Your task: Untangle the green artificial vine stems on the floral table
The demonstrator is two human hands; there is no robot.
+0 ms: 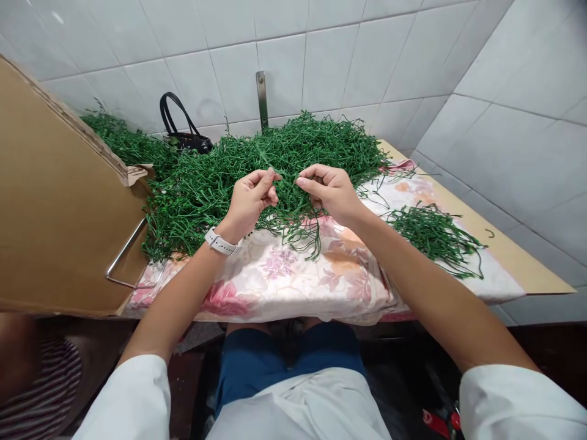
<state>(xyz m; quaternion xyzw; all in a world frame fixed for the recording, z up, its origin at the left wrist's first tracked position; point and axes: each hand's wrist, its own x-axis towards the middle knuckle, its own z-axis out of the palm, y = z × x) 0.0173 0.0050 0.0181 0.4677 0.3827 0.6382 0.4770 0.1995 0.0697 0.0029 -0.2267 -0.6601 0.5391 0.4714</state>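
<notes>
A large tangled heap of thin green plastic-looking stems point(312, 143) lies along the back of the table. Over its front edge, my left hand point(254, 200) is pinched closed, with a faint pale strand at its fingertips that is too fine to name. Just to the right, my right hand point(331, 193) pinches thumb against forefinger; a thin green stem seems to be at the tips, hard to separate from the heap behind. The two sets of fingertips are a small gap apart. Loose stems point(312, 235) trail onto the cloth below them.
A smaller bunch of green stems point(433, 235) lies on the floral cloth point(293, 275) at the right. Cardboard point(59, 201) stands at the left beside a bent metal wire handle point(126, 260). A black handbag point(190, 139) sits against the tiled wall point(343, 61). Part of another person shows lower left.
</notes>
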